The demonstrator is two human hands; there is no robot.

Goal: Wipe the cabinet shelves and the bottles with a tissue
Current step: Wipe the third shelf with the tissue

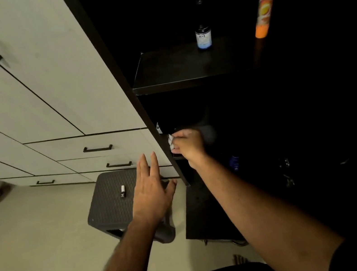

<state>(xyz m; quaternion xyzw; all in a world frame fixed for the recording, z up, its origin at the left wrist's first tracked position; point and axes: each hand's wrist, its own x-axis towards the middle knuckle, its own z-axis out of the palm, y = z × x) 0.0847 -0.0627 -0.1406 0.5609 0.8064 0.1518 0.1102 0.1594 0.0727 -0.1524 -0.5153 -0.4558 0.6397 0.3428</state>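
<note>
While the right hand (187,144) pinches the tissue (171,142) against the cabinet, left fingers (148,168) spread wide.

A dark woven-top stool (112,199) stands on the pale floor (27,257) with a small white tube (122,190) lying on it; cream drawers (75,151) with black handles behind.

The front of the upper shelf (175,71) is left bare, with a dark bottle (203,37) and a tall orange tube (266,7) set well apart toward its back. The lower shelf opening is bounded on the left by the dark side panel (144,108), and its entrance is occupied by the right hand (188,144). Beside the panel, the floor is blocked by a dark stool (115,201), on which a small white item (122,191) is carried.
</note>
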